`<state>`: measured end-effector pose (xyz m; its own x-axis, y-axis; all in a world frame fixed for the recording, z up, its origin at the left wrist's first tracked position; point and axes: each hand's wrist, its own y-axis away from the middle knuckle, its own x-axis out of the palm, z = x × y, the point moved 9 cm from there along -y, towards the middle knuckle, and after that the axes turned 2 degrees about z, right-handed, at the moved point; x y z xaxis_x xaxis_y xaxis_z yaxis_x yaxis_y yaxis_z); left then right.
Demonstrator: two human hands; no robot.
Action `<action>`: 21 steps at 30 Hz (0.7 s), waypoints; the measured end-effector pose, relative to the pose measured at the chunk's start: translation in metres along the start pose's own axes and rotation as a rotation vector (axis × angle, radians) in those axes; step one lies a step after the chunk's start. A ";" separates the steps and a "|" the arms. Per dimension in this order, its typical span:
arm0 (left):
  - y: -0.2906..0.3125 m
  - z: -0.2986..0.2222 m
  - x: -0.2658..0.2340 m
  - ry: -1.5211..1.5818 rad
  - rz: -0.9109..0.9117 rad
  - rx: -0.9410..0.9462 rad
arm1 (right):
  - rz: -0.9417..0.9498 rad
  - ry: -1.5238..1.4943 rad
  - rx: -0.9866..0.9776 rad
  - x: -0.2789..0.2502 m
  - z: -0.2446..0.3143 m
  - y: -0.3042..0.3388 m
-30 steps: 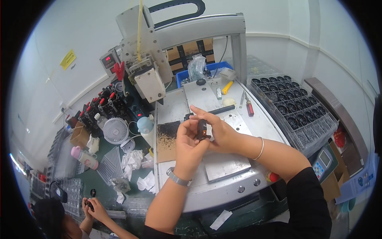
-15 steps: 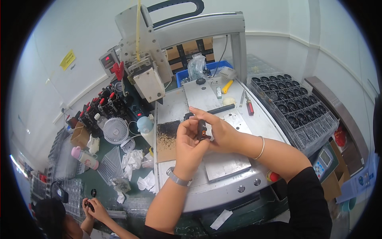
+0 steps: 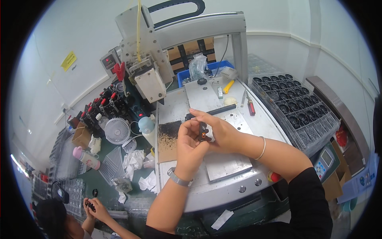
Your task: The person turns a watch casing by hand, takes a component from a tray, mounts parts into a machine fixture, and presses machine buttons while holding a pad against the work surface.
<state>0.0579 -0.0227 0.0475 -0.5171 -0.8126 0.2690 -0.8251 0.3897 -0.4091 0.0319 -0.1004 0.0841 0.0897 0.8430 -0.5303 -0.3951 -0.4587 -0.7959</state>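
Note:
Both my hands are raised over the machine's bed, closed around a small black part point(image 3: 203, 131) with a square orange spot on it. My left hand point(image 3: 190, 141) wraps its fingers and thumb about the part's left side and lower end. From the other side my right hand point(image 3: 223, 131) grips it, with the forefinger stretched over its top. The fingers hide much of the part, so its exact kind does not show. Behind my fingers a black bar point(image 3: 221, 109) lies across the bed, above a pale metal plate point(image 3: 227, 165).
A dispensing head point(image 3: 149, 83) hangs at the upper left under the gantry. Trays of round black parts point(image 3: 288, 95) stand right, near a red screwdriver point(image 3: 251, 107) and yellow-handled tool point(image 3: 228, 87). Left are a fan point(image 3: 117, 130), crumpled tissues point(image 3: 134, 159) and a co-worker's hands point(image 3: 95, 209).
The whole view has shifted very slightly. My fingers have moved a little around the black part, and its lower end is now more covered. Both hands keep hold of it.

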 end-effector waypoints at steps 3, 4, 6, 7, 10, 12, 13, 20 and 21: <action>0.001 0.001 -0.002 0.014 0.002 -0.001 | 0.012 0.011 0.000 0.001 0.002 -0.001; 0.002 -0.001 -0.003 0.009 0.006 0.011 | 0.016 0.018 -0.008 0.003 0.004 -0.003; 0.002 -0.002 -0.003 0.016 0.012 0.009 | 0.029 0.012 -0.005 0.003 0.004 -0.003; 0.002 -0.001 -0.001 0.029 0.022 0.005 | 0.041 0.011 0.003 0.004 0.002 -0.002; -0.001 0.000 0.000 -0.020 0.031 0.007 | -0.017 0.047 -0.061 -0.001 0.004 0.000; 0.000 -0.001 0.000 -0.028 0.025 0.008 | -0.012 0.057 -0.070 -0.001 0.006 -0.001; 0.000 -0.002 -0.001 -0.034 0.023 0.010 | -0.008 0.071 -0.080 0.000 0.008 -0.001; 0.001 -0.001 0.000 0.004 0.033 -0.030 | 0.038 0.021 -0.057 0.004 0.007 0.000; 0.001 -0.001 0.001 0.040 0.034 -0.039 | 0.017 0.049 -0.084 0.002 0.009 -0.002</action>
<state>0.0561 -0.0226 0.0485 -0.5529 -0.7809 0.2906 -0.8148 0.4340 -0.3843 0.0240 -0.0957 0.0873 0.1292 0.8209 -0.5563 -0.3190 -0.4968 -0.8071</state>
